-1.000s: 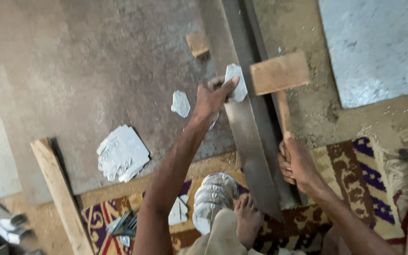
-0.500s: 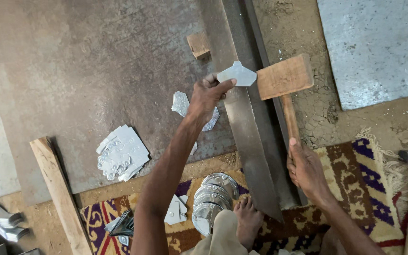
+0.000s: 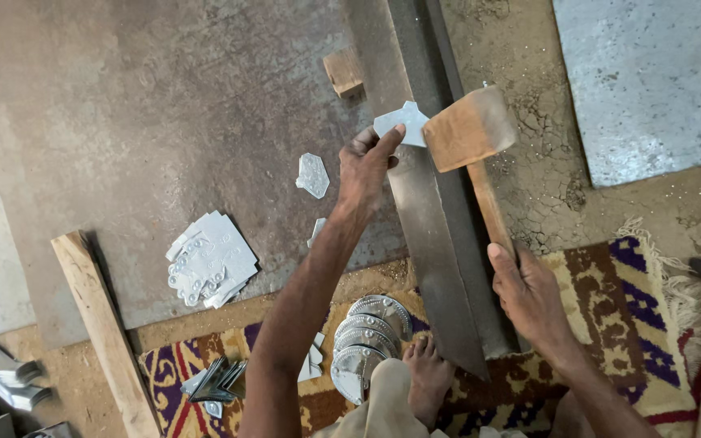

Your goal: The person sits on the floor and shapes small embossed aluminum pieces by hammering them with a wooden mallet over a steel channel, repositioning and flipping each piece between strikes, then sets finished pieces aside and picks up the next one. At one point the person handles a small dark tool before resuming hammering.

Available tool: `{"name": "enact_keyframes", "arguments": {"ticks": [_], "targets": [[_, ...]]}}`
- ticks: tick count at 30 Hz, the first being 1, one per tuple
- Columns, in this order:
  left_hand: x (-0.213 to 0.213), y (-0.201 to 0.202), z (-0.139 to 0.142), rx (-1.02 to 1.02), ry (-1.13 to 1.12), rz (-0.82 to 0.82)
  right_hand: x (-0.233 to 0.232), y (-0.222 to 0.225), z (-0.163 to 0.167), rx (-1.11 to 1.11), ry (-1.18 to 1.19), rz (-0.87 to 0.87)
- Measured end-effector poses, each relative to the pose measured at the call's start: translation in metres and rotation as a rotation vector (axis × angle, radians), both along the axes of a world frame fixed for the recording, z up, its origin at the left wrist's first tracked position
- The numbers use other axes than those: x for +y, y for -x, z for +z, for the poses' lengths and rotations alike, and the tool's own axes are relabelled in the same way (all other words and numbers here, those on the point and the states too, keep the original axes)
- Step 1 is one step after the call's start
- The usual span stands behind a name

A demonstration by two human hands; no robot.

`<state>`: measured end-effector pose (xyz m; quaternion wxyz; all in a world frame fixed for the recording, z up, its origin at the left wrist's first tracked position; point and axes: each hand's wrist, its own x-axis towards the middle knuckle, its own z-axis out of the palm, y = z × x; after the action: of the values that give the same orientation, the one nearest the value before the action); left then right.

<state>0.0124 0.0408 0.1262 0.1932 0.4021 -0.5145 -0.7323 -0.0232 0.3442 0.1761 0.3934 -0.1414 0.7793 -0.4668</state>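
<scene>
Sheet-metal blank point(image 3: 403, 123), a small pale cut piece, sits pinched in the left hand point(image 3: 364, 166) over the top edge of the long steel angle bar point(image 3: 423, 219) lying on the floor. The right hand point(image 3: 529, 296) is closed around the handle of a wooden mallet point(image 3: 470, 128), whose head hovers just beside the blank. To do this well, I judge the fingertips should stay back from the strike line, the blank flat against the bar's edge, and the blow land square. More blanks point(image 3: 208, 259) lie stacked nearby.
</scene>
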Motion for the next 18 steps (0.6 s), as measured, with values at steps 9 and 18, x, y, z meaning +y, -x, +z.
{"name": "enact_keyframes", "arguments": {"ticks": [9,18], "targets": [[0.011,0.001,-0.011,0.161,-0.098,0.014,-0.008,0.0,0.031,-0.247,0.049,-0.152],[0.013,0.002,-0.017,0.122,-0.059,0.036,0.001,0.007,0.007,0.163,0.511,-0.16]]}}
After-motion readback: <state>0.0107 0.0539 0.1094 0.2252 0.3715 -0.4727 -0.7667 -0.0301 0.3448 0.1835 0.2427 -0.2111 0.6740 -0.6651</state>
